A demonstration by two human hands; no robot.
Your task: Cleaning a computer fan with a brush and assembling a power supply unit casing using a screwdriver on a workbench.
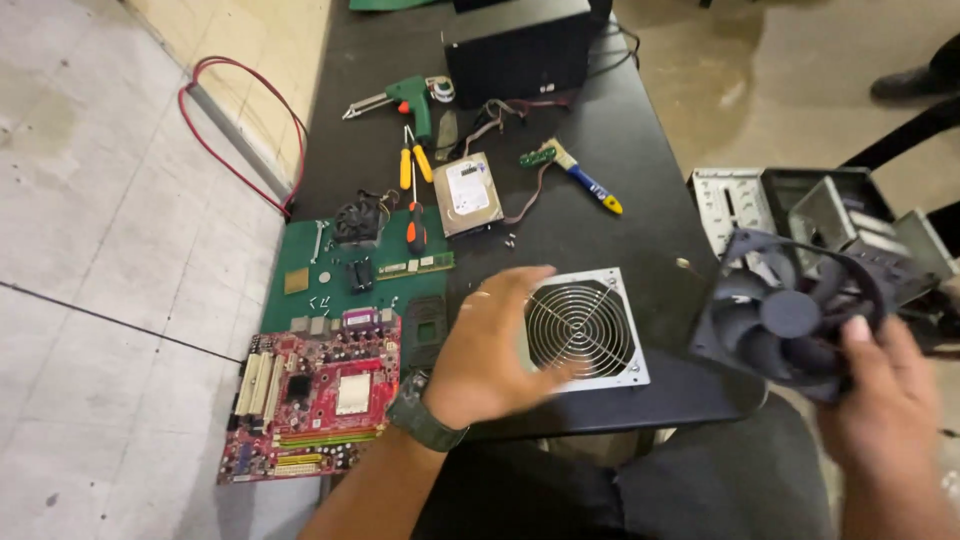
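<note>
Black plastic fills the right hand (885, 400): a square case fan (790, 315), gripped at its lower corner with the thumb pressed on the frame, held in the air off the right edge of the black table (600, 180). The left hand (495, 345) hovers with fingers spread and relaxed, holding nothing, its fingertips over the silver power supply (590, 330) with its round wire grille, which lies near the table's front edge.

Judging from this, the fan hangs by one corner over open floor, so a loose grip could drop it. A careless sweep of the left hand could nudge the power supply towards the edge.

Left of that hand, a red motherboard (315, 400) overhangs the table's corner and looks easy to tip off. Behind it lies a green circuit board (350, 265) carrying a small cooler and a memory stick. Farther back lie two screwdrivers (412, 190), a hard drive (467, 193), a few loose screws and a blue and yellow brush (585, 178). Beyond those sit a green soldering gun (410, 100) and a black box (518, 45). At right, behind the fan, stands a bare metal computer case (760, 200).
</note>
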